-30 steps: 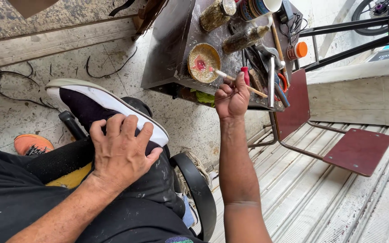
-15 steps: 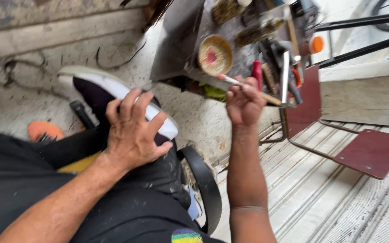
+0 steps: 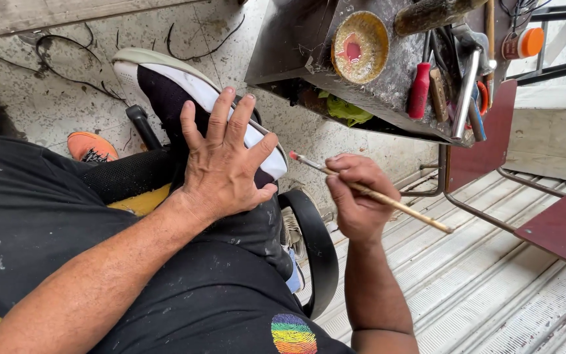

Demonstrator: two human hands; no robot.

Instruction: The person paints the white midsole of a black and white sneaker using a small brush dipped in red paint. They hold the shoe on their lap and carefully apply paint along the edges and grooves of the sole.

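Two hands at work: our left hand (image 3: 221,167) presses flat on the black-and-white shoe (image 3: 191,98) across our lap; our right hand (image 3: 358,200) grips a brush (image 3: 375,195) beside its heel, sole edge apparently not yet coated

packages: small round tin (image 3: 522,44), orange lid, top right on bench | labels/signs/screens: none seen

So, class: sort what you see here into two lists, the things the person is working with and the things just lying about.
In use:
left hand pressing on the black shoe with white sole
right hand holding the thin brush
round dish of glue

Lying about:
red-handled tool
orange shoe
loose cord
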